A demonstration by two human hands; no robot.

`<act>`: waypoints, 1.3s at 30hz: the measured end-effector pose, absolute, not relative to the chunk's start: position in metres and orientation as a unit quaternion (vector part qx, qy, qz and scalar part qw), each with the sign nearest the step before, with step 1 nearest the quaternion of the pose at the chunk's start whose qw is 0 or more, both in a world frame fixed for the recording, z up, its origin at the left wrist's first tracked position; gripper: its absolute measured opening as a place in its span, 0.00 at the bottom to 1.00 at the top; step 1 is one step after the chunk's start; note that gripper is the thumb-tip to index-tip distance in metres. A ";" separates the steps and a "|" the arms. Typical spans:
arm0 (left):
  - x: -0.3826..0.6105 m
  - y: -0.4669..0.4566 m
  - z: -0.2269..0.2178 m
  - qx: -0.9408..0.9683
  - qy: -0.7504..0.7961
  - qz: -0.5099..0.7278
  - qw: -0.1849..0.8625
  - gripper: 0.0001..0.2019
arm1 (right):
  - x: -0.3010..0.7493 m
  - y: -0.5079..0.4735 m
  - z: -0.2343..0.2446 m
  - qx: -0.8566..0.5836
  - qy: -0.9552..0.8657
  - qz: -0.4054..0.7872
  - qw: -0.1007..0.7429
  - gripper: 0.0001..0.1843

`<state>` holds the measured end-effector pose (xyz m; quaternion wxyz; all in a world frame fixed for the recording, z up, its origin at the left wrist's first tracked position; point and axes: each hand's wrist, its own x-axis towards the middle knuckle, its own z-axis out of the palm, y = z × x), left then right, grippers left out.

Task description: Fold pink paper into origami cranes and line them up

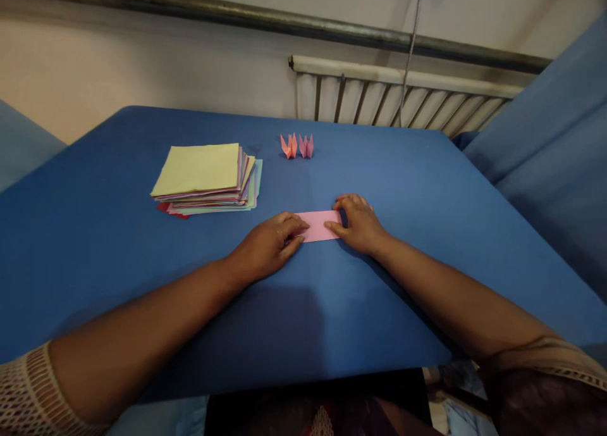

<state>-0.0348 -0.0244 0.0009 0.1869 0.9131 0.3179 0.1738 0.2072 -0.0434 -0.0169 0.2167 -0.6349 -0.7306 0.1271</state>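
A pink folded paper strip (317, 226) lies flat on the blue table in front of me, its long side running left to right. My left hand (275, 243) holds its left end down, with the index finger on the paper and the thumb by the near edge; that end is hidden under the fingers. At the other end, my right hand (358, 224) keeps hold with its thumb on the paper and its curved fingers around the far corner. Beyond the strip stand an orange folded paper piece (289, 146) and a pink folded paper piece (306, 146), both with pointed tips.
A thick stack of coloured paper (202, 170), yellow on top, sits left of the strip. The blue table (403, 170) reaches back to a white radiator (360, 91) and a metal pipe (265, 18) along the wall. Blue curtains (554, 119) hang at the right.
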 end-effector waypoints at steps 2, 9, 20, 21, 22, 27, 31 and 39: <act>-0.036 -0.024 0.001 0.906 0.334 0.174 0.195 0.16 | 0.207 -0.043 -0.018 -0.631 -0.726 0.140 0.234 0.17; -0.035 -0.024 0.004 0.891 0.366 0.169 0.210 0.20 | 0.210 -0.038 -0.026 -0.602 -0.723 0.172 0.293 0.13; -0.036 -0.029 0.005 0.881 0.344 0.212 0.245 0.28 | 0.197 -0.067 -0.001 -0.428 -0.804 0.117 0.396 0.02; -0.036 -0.030 0.006 0.885 0.338 0.215 0.236 0.25 | 0.195 -0.072 0.003 -0.398 -0.825 0.111 0.386 0.02; -0.037 -0.031 0.006 0.890 0.332 0.217 0.224 0.22 | 0.193 -0.078 0.007 -0.367 -0.845 0.109 0.374 0.03; -0.040 -0.032 0.008 0.910 0.320 0.223 0.140 0.12 | 0.190 -0.096 0.017 -0.335 -0.869 0.129 0.340 0.12; -0.044 -0.030 0.010 0.902 0.329 0.257 0.104 0.12 | 0.190 -0.086 0.009 -0.489 -0.737 0.130 0.447 0.18; -0.045 -0.025 0.011 0.890 0.357 0.263 0.107 0.13 | 0.193 -0.067 -0.010 -0.495 -0.689 0.274 0.454 0.36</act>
